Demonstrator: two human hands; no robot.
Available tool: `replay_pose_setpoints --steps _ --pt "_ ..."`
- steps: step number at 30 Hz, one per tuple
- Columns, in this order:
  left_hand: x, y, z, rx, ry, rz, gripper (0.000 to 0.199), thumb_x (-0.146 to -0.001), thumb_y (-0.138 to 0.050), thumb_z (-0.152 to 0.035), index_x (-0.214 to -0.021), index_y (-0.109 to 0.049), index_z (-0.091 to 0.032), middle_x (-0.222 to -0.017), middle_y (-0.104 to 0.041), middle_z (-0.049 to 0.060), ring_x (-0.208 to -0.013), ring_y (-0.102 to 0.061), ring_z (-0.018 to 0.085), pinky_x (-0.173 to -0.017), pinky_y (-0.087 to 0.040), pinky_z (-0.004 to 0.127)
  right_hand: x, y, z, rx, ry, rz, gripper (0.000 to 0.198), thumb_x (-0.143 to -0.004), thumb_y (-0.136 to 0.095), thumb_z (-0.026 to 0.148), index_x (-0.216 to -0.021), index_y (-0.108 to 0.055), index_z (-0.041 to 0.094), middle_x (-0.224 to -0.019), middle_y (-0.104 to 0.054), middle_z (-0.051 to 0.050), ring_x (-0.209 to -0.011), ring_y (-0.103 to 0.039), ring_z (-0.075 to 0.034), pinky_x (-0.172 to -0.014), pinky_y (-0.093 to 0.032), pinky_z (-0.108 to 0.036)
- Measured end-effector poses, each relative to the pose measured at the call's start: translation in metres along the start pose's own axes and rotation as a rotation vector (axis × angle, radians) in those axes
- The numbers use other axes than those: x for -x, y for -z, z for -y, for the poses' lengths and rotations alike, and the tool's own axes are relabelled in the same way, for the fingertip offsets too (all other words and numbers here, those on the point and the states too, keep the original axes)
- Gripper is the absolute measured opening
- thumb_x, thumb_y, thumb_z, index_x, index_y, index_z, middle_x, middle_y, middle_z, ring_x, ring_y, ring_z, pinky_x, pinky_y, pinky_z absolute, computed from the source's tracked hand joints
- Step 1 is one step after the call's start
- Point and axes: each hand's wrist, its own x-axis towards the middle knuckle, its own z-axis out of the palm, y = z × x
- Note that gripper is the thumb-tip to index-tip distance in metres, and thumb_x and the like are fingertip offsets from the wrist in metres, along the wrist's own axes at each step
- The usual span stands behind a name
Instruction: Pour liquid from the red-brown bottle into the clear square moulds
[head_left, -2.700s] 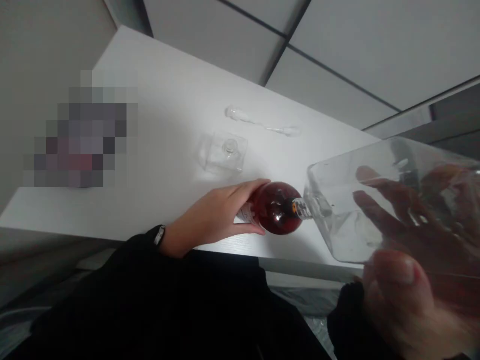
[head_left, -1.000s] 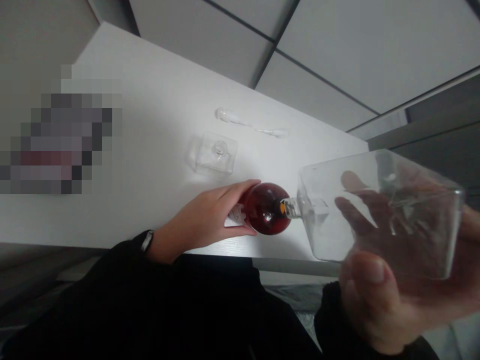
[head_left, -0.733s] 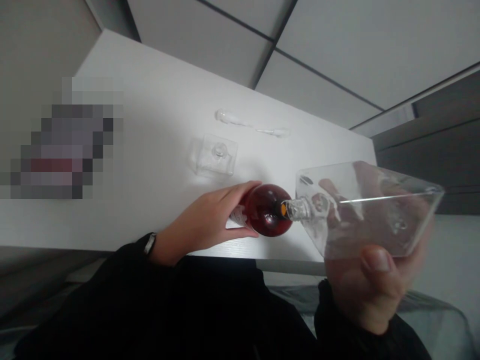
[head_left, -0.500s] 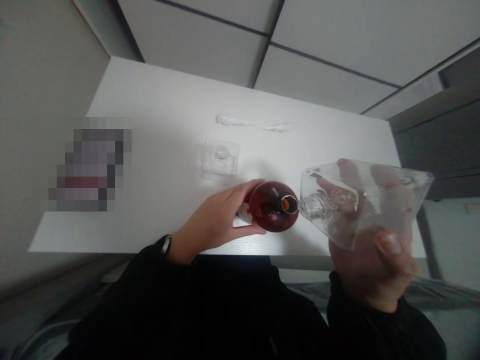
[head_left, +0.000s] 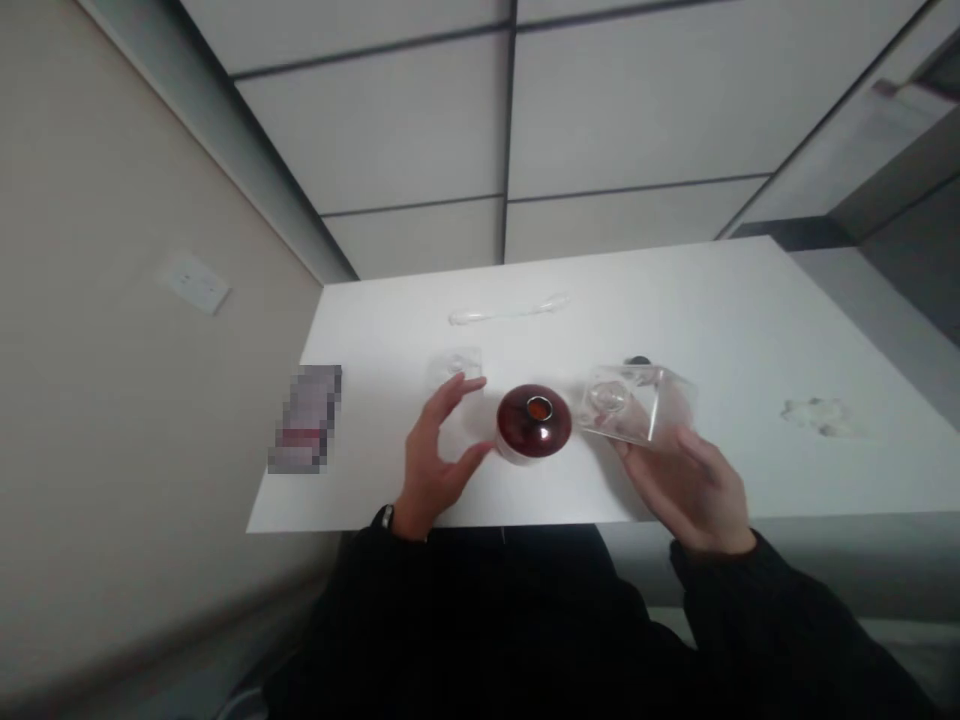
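A dark red-brown bottle point(head_left: 529, 430) stands uncapped on the table, its round mouth facing up. Left of it, my left hand point(head_left: 439, 455) is open with thumb and fingers spread; the thumb tip lies close to the bottle's side. My right hand point(head_left: 694, 490) is closed around a clear square bottle point(head_left: 634, 405), which is more upright than tilted and just right of the brown one. I see no liquid clearly inside it. Beyond my left fingertips sits a smaller clear square bottle point(head_left: 456, 362), partly hidden by them.
A long clear thin-waisted tool point(head_left: 510, 312) lies farther back on the white table point(head_left: 390, 310). Behind the square bottle is a small dark round thing point(head_left: 639, 361). A crumpled whitish piece point(head_left: 817, 415) lies at the right, and a pixelated object point(head_left: 306, 420) at the left.
My left hand has let go of the brown bottle and opened. The clear square bottle has come down from its tilt over the brown bottle's mouth. My view has lifted.
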Motion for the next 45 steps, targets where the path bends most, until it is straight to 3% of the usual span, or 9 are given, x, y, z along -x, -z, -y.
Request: replay_pose_setpoints --steps 2,4,10,15,23,28,36,41,45 --pt "-0.004 0.015 0.004 -0.158 0.053 -0.126 0.055 -0.107 -0.054 -0.048 -0.154 -0.038 -0.026 -0.148 -0.061 0.016 -0.144 -0.057 0.026 -0.122 -0.046 0.053 -0.005 0.010 -0.005 0.011 -0.040 0.020 0.053 -0.095 -0.059 0.055 -0.146 -0.050 0.042 -0.149 -0.063 -0.004 -0.141 -0.058 -0.030 -0.127 -0.036 -0.062" --pt "-0.015 0.029 0.011 -0.294 0.079 -0.119 0.056 -0.103 -0.059 -0.049 -0.151 -0.043 -0.025 -0.156 -0.053 0.016 -0.148 -0.051 0.029 -0.125 -0.041 0.056 -0.013 0.018 -0.006 -0.005 -0.076 0.019 0.050 -0.094 -0.064 0.060 -0.139 -0.054 0.040 -0.146 -0.065 -0.003 -0.142 -0.057 -0.029 -0.131 -0.030 -0.060" --pt "-0.045 0.042 0.045 -0.216 0.164 0.172 0.092 -0.089 -0.075 -0.055 -0.161 -0.031 -0.019 -0.169 -0.036 0.020 -0.151 -0.047 0.034 -0.128 -0.037 0.054 -0.053 0.019 -0.002 0.103 -0.091 0.139 0.062 -0.081 -0.080 0.067 -0.128 -0.055 0.036 -0.149 -0.061 -0.006 -0.137 -0.062 -0.032 -0.124 -0.042 -0.057" --pt "-0.058 0.033 0.053 -0.292 0.114 0.251 0.076 -0.092 -0.072 -0.053 -0.154 -0.045 -0.017 -0.158 -0.052 0.017 -0.148 -0.051 0.031 -0.128 -0.037 0.049 -0.087 0.012 -0.007 0.197 -0.088 0.211 0.070 -0.075 -0.088 0.060 -0.132 -0.057 0.037 -0.149 -0.059 -0.007 -0.128 -0.067 -0.030 -0.117 -0.049 -0.056" --pt "-0.063 0.026 0.055 -0.321 0.072 0.230 0.065 -0.092 -0.073 -0.054 -0.144 -0.055 -0.019 -0.152 -0.058 0.014 -0.145 -0.053 0.030 -0.128 -0.038 0.048 -0.122 0.015 -0.027 0.302 -0.051 0.315 0.063 -0.075 -0.088 0.056 -0.129 -0.063 0.033 -0.146 -0.063 -0.008 -0.127 -0.067 -0.028 -0.116 -0.050 -0.054" --pt "-0.061 0.025 0.058 -0.299 0.075 0.226 0.067 -0.091 -0.072 -0.059 -0.143 -0.056 -0.020 -0.150 -0.059 0.014 -0.144 -0.054 0.031 -0.127 -0.040 0.050 -0.131 0.024 -0.036 0.363 -0.028 0.286 0.063 -0.075 -0.088 0.058 -0.128 -0.066 0.031 -0.147 -0.063 -0.010 -0.134 -0.063 -0.031 -0.117 -0.048 -0.057" --pt "-0.061 0.026 0.056 -0.329 0.058 0.231 0.069 -0.093 -0.071 -0.061 -0.147 -0.051 -0.023 -0.153 -0.058 0.013 -0.146 -0.053 0.030 -0.127 -0.041 0.050 -0.126 0.018 -0.018 0.539 0.154 0.137 0.052 -0.087 -0.078 0.058 -0.131 -0.068 0.033 -0.149 -0.061 -0.006 -0.146 -0.051 -0.029 -0.131 -0.030 -0.056" --pt "-0.060 0.025 0.056 -0.375 0.048 0.222 0.070 -0.094 -0.070 -0.061 -0.149 -0.048 -0.023 -0.153 -0.058 0.014 -0.146 -0.054 0.030 -0.126 -0.043 0.050 -0.119 0.003 -0.016 0.817 0.343 0.162 0.083 -0.081 -0.086 0.051 -0.152 -0.050 0.031 -0.152 -0.057 -0.012 -0.137 -0.057 -0.033 -0.124 -0.040 -0.058" --pt "-0.059 0.024 0.060 -0.393 0.014 0.191 0.070 -0.094 -0.069 -0.061 -0.149 -0.048 -0.024 -0.152 -0.059 0.013 -0.144 -0.056 0.031 -0.123 -0.046 0.051 -0.116 0.003 -0.017 0.911 0.354 0.264 0.086 -0.087 -0.078 0.040 -0.161 -0.036 0.029 -0.154 -0.055 -0.014 -0.141 -0.056 -0.033 -0.124 -0.039 -0.059"
